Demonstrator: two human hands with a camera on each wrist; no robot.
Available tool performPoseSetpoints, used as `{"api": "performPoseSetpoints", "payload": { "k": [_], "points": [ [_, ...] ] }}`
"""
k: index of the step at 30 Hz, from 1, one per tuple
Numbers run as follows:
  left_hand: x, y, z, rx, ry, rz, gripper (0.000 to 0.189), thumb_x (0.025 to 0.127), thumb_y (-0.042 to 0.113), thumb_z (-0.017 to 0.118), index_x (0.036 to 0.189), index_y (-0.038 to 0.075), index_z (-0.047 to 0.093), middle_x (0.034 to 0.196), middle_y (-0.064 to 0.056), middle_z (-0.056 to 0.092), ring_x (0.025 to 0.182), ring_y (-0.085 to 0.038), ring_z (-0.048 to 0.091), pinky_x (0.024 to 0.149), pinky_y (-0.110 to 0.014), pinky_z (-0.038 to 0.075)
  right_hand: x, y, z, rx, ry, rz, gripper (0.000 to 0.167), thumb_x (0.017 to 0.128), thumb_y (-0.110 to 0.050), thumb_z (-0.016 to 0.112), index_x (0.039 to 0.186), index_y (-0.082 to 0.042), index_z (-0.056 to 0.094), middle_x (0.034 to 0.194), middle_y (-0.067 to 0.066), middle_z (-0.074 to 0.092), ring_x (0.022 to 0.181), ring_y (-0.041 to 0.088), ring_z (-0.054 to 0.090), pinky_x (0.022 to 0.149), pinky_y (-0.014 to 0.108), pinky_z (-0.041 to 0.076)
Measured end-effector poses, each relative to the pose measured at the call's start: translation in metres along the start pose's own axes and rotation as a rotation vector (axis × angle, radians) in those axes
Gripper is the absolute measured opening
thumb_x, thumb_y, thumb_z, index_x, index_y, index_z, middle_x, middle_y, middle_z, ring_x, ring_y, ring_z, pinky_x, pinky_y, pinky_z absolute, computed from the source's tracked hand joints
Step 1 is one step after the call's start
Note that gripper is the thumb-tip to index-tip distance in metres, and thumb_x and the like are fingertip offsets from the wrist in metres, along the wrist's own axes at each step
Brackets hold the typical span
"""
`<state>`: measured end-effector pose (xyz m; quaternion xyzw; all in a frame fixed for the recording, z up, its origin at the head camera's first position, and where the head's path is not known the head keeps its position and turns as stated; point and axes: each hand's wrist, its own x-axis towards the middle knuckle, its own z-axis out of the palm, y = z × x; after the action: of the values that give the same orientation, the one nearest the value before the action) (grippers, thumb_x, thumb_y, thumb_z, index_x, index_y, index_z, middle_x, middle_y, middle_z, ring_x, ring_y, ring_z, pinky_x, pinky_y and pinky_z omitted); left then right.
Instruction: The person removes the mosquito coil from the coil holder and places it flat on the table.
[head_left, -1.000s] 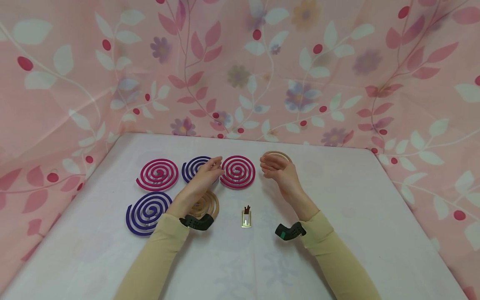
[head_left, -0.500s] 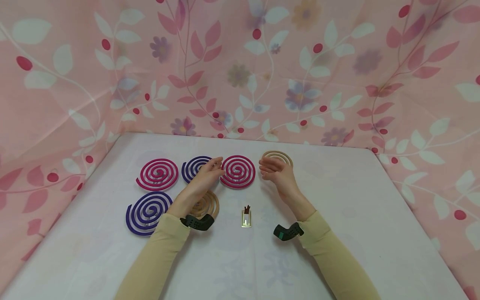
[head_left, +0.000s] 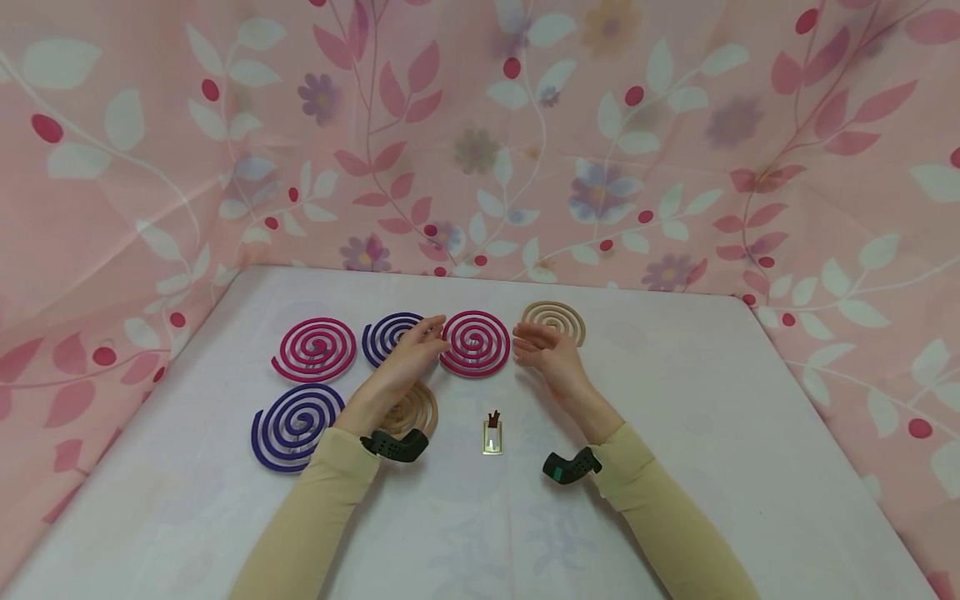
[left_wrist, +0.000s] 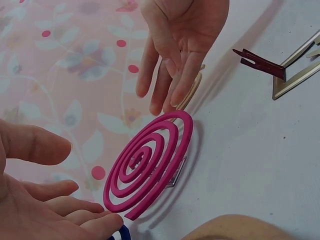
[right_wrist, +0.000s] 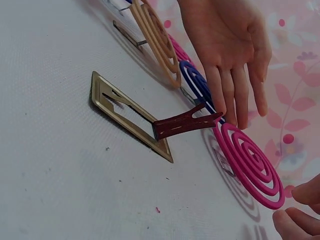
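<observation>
Flanking a pink coil (head_left: 476, 341) propped on the white bench (head_left: 712, 417), two bare hands pause: the left hand (head_left: 402, 354) and right hand (head_left: 558, 360) both have loosely extended fingers, gripping nothing; whether they touch the coil cannot be told. A blue coil (head_left: 377, 335) lies partly behind the left hand, a tan coil (head_left: 552, 313) beyond the right, a red-pronged metal stand (right_wrist: 162, 130) nearer the wearer.

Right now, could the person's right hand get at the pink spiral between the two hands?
Probably yes. The right hand holds nothing, its fingers are close beside the pink spiral, and nothing shows between them. The left hand is at the opposite side, so it shouldn't block the way.
</observation>
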<state>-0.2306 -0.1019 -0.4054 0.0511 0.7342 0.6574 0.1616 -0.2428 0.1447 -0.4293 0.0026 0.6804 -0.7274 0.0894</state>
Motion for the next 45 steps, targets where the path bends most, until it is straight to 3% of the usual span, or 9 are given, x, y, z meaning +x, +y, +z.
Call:
{"api": "performPoseSetpoints", "payload": {
  "k": [12, 23, 33, 45],
  "points": [
    [0.0022, -0.0022, -0.0006, 0.009, -0.013, 0.003, 0.059, 0.104, 0.011, 0.044, 0.157, 0.001, 0.021, 0.166, -0.018, 0.016, 0.154, -0.028, 0.013, 0.124, -0.045, 0.019, 0.0000, 0.0068, 0.0033, -0.011, -0.014, -0.007, 0.052, 0.087, 0.016, 0.057, 0.138, 0.011, 0.050, 0.139, 0.030, 0.054, 0.132, 0.038, 0.053, 0.081, 0.021, 0.057],
    [0.0028, -0.0028, 0.0009, -0.001, -0.007, 0.009, 0.059, 0.103, 0.009, 0.044, 0.156, -0.002, 0.021, 0.165, -0.019, 0.016, 0.154, -0.029, 0.013, 0.124, -0.046, 0.018, -0.0014, 0.0075, 0.0048, -0.007, -0.012, 0.001, 0.053, 0.086, 0.017, 0.057, 0.138, 0.009, 0.050, 0.138, 0.029, 0.056, 0.131, 0.037, 0.054, 0.080, 0.020, 0.057],
    [0.0036, -0.0037, 0.0004, -0.018, -0.019, 0.017, 0.059, 0.101, 0.003, 0.038, 0.157, -0.002, 0.019, 0.166, -0.020, 0.015, 0.154, -0.030, 0.011, 0.125, -0.046, 0.016, -0.0015, 0.0070, 0.0051, -0.013, -0.007, -0.006, 0.050, 0.088, 0.015, 0.059, 0.137, 0.009, 0.052, 0.136, 0.029, 0.057, 0.129, 0.037, 0.056, 0.082, 0.021, 0.057],
    [-0.0021, 0.0015, -0.0001, -0.068, -0.003, -0.013, 0.061, 0.101, 0.004, 0.038, 0.158, 0.006, 0.018, 0.166, -0.018, 0.015, 0.154, -0.028, 0.014, 0.124, -0.047, 0.020, -0.0033, 0.0049, 0.0062, 0.004, 0.008, -0.017, 0.045, 0.090, 0.012, 0.060, 0.134, 0.010, 0.054, 0.135, 0.030, 0.058, 0.128, 0.037, 0.056, 0.095, 0.027, 0.055]
  ]
}}
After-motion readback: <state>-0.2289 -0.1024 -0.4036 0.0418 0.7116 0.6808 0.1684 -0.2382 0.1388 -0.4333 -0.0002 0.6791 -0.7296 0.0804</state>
